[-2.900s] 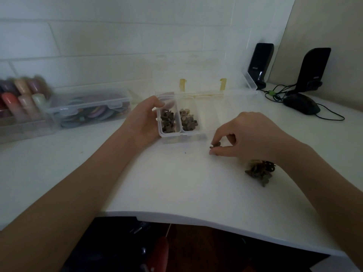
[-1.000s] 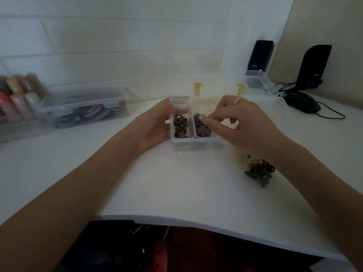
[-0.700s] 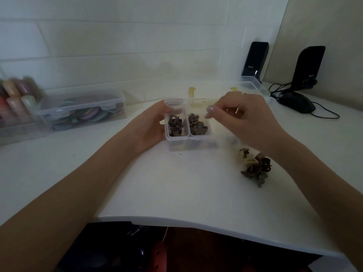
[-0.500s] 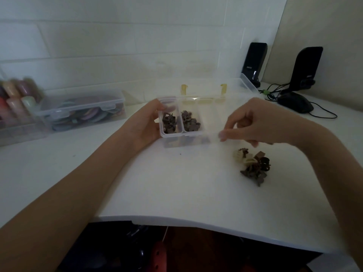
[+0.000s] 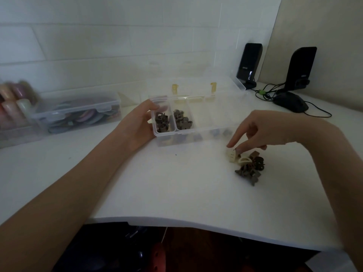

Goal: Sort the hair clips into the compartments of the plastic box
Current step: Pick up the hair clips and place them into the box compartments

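Note:
A clear plastic box (image 5: 204, 132) with its lid open stands on the white table. Its two leftmost compartments hold dark brown hair clips (image 5: 162, 122) and greyer brown hair clips (image 5: 183, 120); the compartments to the right look bare. My left hand (image 5: 137, 124) grips the box's left end. A small pile of loose clips (image 5: 250, 167), brown and cream, lies to the right of the box. My right hand (image 5: 261, 132) reaches down onto the pile's left edge, its thumb and forefinger closing around a cream clip (image 5: 230, 156) that still rests on the table.
A closed clear container (image 5: 78, 112) of coloured items sits at the left, with blurred pastel objects (image 5: 13, 103) beside it. Two black speakers (image 5: 249, 63) (image 5: 300, 67), a mouse (image 5: 290, 104) and cables occupy the back right. The table's front edge (image 5: 196, 226) curves near me.
My right hand dropped a brown clip into the second compartment, then swung right and down to the loose pile, where it now pinches at a cream clip. The left hand stayed on the box.

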